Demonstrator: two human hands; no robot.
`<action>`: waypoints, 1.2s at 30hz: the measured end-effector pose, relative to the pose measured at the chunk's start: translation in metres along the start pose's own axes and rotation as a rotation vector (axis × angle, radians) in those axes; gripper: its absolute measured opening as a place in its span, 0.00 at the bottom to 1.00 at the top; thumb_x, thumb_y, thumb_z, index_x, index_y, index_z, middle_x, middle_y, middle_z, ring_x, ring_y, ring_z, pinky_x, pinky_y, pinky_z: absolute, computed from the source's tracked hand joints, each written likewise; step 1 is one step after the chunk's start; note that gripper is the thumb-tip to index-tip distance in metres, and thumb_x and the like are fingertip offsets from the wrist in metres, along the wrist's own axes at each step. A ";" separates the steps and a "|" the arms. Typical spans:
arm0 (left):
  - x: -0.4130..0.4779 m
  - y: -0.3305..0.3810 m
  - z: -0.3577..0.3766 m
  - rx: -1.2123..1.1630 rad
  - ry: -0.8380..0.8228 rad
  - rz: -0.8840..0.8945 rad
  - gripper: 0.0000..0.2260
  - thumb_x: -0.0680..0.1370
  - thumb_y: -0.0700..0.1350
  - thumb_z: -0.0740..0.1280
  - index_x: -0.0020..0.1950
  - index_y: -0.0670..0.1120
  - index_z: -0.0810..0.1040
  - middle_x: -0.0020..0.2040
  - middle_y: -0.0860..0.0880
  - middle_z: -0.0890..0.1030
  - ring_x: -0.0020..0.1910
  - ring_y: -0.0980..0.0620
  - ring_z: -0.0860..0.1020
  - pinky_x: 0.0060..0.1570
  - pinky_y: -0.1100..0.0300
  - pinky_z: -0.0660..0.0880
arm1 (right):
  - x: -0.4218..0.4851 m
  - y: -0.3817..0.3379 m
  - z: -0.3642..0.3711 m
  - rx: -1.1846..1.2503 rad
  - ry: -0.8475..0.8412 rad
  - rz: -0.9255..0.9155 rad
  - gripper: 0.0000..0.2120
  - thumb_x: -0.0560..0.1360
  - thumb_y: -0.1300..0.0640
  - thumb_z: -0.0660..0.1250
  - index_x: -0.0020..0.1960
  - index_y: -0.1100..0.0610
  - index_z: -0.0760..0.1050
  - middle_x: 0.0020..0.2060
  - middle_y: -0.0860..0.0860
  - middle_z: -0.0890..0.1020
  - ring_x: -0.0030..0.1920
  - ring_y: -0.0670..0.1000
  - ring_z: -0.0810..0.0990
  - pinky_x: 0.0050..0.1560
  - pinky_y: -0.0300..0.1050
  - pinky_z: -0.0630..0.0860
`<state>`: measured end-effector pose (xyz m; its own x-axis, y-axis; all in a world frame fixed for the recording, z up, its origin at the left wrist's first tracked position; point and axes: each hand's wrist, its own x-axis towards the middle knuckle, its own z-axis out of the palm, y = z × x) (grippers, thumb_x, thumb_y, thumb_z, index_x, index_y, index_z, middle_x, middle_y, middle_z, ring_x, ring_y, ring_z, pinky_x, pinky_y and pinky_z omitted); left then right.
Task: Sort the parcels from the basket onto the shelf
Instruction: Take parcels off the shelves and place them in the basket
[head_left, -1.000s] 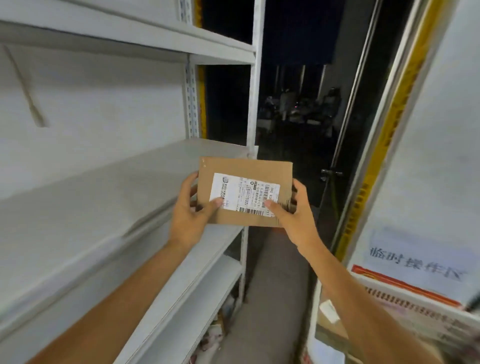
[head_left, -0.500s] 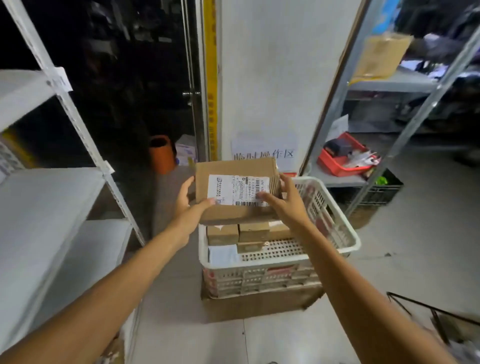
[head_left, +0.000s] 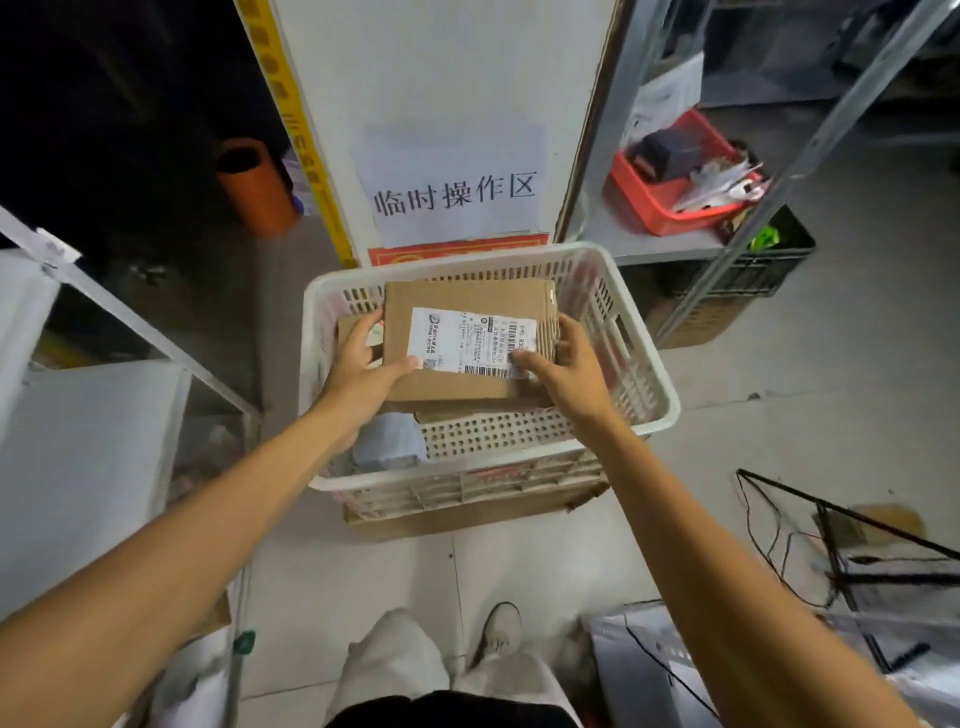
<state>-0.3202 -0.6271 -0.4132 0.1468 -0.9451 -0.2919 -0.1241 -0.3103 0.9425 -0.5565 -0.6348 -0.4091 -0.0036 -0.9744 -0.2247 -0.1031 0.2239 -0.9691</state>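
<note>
1. Tiled floor (head_left: 519, 561) surrounds the white basket (head_left: 670, 410); the shelf (head_left: 88, 441) stands at left.
2. Left hand (head_left: 358, 374) and right hand (head_left: 571, 374) each grip one end of the labelled parcel (head_left: 441, 296), now lowered into the basket over other parcels (head_left: 389, 441).
3. One second earlier it was level with the shelf; its shelving seems postponed.

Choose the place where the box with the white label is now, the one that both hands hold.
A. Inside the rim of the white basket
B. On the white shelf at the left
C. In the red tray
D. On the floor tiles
A: the box, which the left hand and the right hand grip at its sides, lies within the rim of the white basket.
</note>
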 end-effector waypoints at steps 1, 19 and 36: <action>0.006 -0.001 0.003 0.003 -0.008 -0.023 0.28 0.74 0.39 0.71 0.68 0.61 0.66 0.64 0.51 0.77 0.60 0.52 0.77 0.48 0.59 0.78 | 0.007 0.004 -0.001 0.002 -0.005 0.020 0.30 0.73 0.59 0.73 0.71 0.55 0.63 0.58 0.52 0.79 0.54 0.50 0.81 0.53 0.48 0.81; 0.100 -0.103 0.023 0.041 0.005 -0.414 0.34 0.73 0.35 0.71 0.73 0.54 0.61 0.60 0.54 0.76 0.55 0.58 0.76 0.48 0.64 0.77 | 0.122 0.115 0.028 -0.155 -0.122 0.493 0.27 0.73 0.62 0.72 0.68 0.55 0.63 0.54 0.51 0.78 0.54 0.55 0.81 0.52 0.55 0.81; 0.137 -0.245 0.082 0.036 -0.227 -0.676 0.44 0.71 0.31 0.69 0.78 0.56 0.50 0.68 0.46 0.74 0.61 0.46 0.76 0.46 0.53 0.77 | 0.197 0.254 0.001 -0.595 -0.332 0.727 0.30 0.72 0.59 0.74 0.68 0.56 0.63 0.49 0.52 0.77 0.35 0.48 0.79 0.30 0.40 0.79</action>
<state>-0.3503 -0.6885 -0.6974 -0.0039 -0.5412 -0.8409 -0.1112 -0.8355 0.5382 -0.5823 -0.7694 -0.6996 0.0051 -0.5294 -0.8483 -0.6682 0.6293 -0.3968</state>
